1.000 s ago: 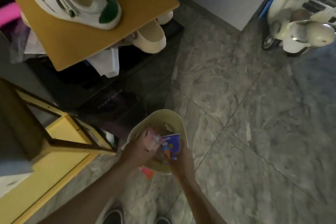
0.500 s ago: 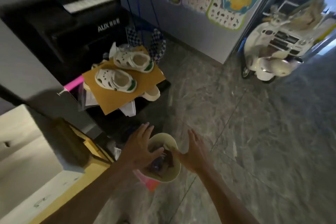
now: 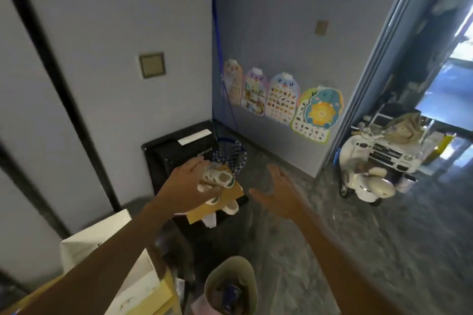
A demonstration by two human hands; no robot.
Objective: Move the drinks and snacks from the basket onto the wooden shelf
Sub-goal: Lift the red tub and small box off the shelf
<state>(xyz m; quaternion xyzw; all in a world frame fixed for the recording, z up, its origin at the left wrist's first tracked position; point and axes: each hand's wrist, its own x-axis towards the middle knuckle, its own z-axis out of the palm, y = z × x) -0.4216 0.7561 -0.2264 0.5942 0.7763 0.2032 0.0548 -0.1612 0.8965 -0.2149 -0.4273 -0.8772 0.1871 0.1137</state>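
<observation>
A pale round basket (image 3: 252, 279) stands on the floor at the bottom centre, with dark and blue snack packs (image 3: 229, 294) inside. My left hand (image 3: 188, 188) is raised well above it, fingers spread, holding nothing, in front of the small white shoes (image 3: 217, 179). My right hand (image 3: 277, 194) is also raised and open, palm turned inward, empty. The yellow wooden shelf (image 3: 167, 289) shows at the lower left, partly hidden by my left forearm.
A black unit (image 3: 176, 151) stands against the wall with a brown board (image 3: 230, 197) and white shoes on a lower rack. A white box (image 3: 84, 243) sits at the left. A white toy scooter (image 3: 368, 181) stands by the doorway on the right.
Both hands let go of the snack packs and lifted out of the basket, open and empty. The view tilted up from the floor to the wall, so the basket now sits low in frame.
</observation>
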